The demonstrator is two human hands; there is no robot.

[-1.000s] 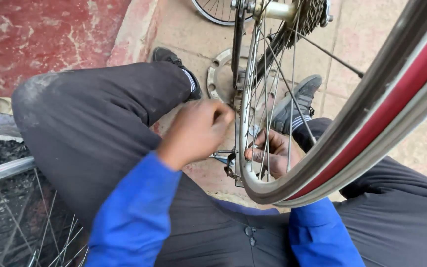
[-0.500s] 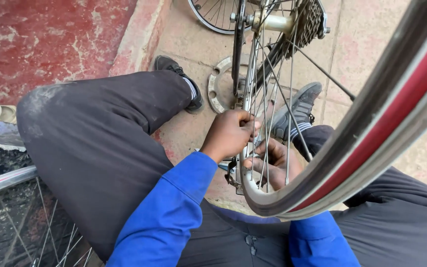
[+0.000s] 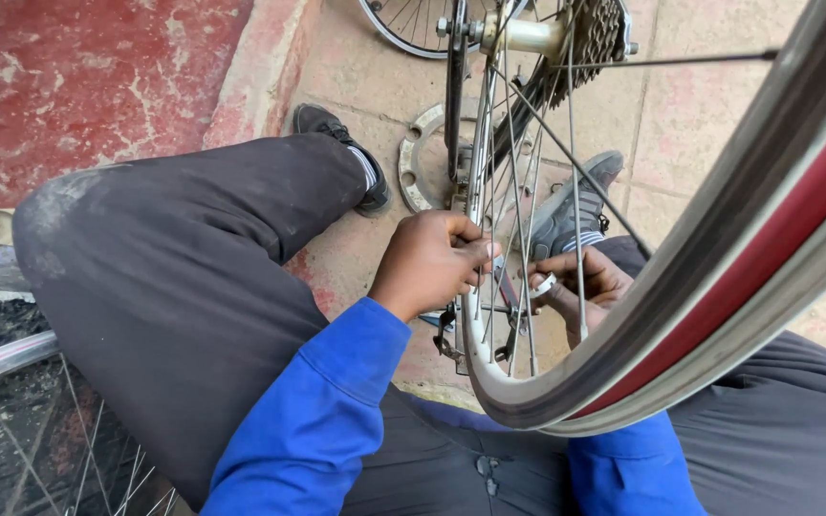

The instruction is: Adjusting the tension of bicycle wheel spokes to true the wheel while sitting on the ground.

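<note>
Two hands at the lower rim of the bicycle wheel (image 3: 709, 287), one on each side of the spokes (image 3: 518, 239). Left hand (image 3: 429, 263) sits just outside the rim, fingers curled in and pinching at a spoke near where it meets the rim; what exactly is pinched is too small to tell. Right hand (image 3: 585, 287) is behind the spokes, fingers closed on a small white ring-like piece (image 3: 543, 285) held close to the same spot. Judging by this, the wheel work looks mid-way: wheel upright between the knees, hub (image 3: 528, 36) and sprocket cluster (image 3: 597, 33) on at the far end of the wheel, spokes laced, hands busy at one spoke. How many spokes are done or left cannot be told.

Surface beyond the wheel: tan paved ground (image 3: 700, 115), worn and stained. A grey metal disc with holes (image 3: 420, 158) lies flat just beside the wheel's far end. Left of the wheel, a red painted floor (image 3: 97, 86) past a raised kerb. Second wheel (image 3: 11, 420) near the left knee. Outdoors, daylight.
</note>
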